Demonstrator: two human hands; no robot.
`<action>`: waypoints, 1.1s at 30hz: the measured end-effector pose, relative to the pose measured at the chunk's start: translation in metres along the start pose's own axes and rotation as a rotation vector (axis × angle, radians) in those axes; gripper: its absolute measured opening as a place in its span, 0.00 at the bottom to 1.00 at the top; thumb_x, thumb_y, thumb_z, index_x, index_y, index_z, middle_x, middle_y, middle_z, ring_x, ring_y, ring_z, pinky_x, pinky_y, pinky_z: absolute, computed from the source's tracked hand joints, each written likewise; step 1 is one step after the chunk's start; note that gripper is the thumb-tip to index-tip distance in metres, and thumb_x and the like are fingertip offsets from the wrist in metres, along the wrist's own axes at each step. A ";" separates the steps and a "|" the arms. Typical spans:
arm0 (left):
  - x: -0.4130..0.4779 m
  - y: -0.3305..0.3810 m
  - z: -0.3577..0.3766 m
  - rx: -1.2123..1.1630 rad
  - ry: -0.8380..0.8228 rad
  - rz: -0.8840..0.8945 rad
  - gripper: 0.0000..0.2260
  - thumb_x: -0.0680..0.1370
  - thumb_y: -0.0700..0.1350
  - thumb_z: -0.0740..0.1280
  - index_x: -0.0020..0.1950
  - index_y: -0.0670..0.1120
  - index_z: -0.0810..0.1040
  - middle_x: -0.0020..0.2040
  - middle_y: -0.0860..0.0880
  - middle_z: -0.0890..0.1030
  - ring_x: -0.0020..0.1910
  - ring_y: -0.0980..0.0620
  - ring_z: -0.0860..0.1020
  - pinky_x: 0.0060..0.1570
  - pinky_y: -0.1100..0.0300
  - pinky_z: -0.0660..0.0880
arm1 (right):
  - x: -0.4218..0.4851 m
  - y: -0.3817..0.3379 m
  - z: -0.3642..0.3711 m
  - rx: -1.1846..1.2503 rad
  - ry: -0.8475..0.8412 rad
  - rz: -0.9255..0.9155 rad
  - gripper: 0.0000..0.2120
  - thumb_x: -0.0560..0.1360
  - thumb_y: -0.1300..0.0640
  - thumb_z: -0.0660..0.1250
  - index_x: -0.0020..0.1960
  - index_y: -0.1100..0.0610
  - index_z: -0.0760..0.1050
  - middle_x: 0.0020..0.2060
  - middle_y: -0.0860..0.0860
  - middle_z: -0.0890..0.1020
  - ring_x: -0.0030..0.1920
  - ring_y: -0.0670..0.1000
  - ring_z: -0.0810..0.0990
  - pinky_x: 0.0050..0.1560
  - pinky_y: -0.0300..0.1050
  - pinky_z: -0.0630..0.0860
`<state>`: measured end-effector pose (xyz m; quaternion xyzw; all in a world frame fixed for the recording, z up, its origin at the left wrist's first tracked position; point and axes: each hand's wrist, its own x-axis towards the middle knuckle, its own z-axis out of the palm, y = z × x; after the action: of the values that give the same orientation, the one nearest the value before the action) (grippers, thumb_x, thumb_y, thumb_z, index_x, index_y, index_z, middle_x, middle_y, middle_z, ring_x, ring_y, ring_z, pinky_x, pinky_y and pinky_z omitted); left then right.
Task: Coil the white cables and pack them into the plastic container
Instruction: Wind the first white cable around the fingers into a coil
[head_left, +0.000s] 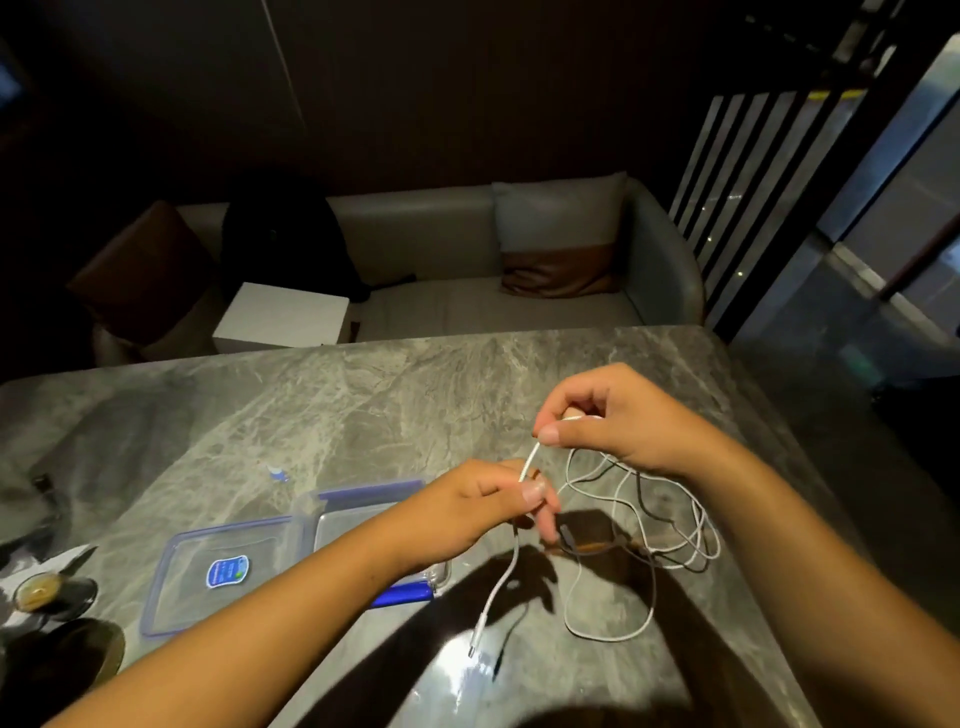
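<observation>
Both hands pinch one white cable (531, 460): the left hand (488, 512) low, the right hand (608, 415) up and beyond it, a short taut run between them. Its plug end hangs below the left grip, while slack loops lie under the right hand. The plastic container (358, 501), left of the left grip, looks empty, with its lid (218, 571) beside it.

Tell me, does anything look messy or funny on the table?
Yes: the white cable lies in a loose tangle of loops on the table, not coiled. Both hands pinch one stretch of it: left hand, right hand. The plastic container sits open, its lid beside it.
</observation>
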<state>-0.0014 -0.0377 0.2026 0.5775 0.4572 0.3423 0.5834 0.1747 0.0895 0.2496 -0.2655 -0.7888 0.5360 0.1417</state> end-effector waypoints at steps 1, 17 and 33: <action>-0.006 0.007 0.003 -0.104 -0.007 0.010 0.14 0.83 0.47 0.61 0.53 0.42 0.83 0.58 0.42 0.81 0.60 0.43 0.79 0.64 0.47 0.73 | -0.001 -0.009 -0.001 0.016 0.012 -0.038 0.01 0.72 0.63 0.74 0.42 0.59 0.84 0.27 0.53 0.72 0.30 0.48 0.68 0.32 0.35 0.66; -0.069 0.059 0.032 -0.707 -0.329 0.032 0.23 0.83 0.33 0.50 0.79 0.45 0.60 0.73 0.29 0.65 0.67 0.36 0.73 0.67 0.42 0.69 | -0.001 -0.130 -0.016 0.123 0.220 -0.353 0.05 0.72 0.60 0.70 0.38 0.55 0.82 0.33 0.60 0.71 0.28 0.50 0.63 0.29 0.45 0.55; -0.083 0.081 0.027 -0.705 -0.237 0.128 0.23 0.82 0.48 0.60 0.74 0.39 0.67 0.54 0.38 0.82 0.46 0.45 0.85 0.44 0.56 0.83 | 0.004 -0.146 -0.026 0.174 0.286 -0.328 0.05 0.77 0.63 0.67 0.42 0.59 0.79 0.26 0.45 0.72 0.26 0.44 0.64 0.28 0.38 0.61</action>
<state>0.0057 -0.1164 0.2913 0.4040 0.2034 0.4451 0.7728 0.1455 0.0705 0.3939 -0.1937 -0.7442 0.5285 0.3597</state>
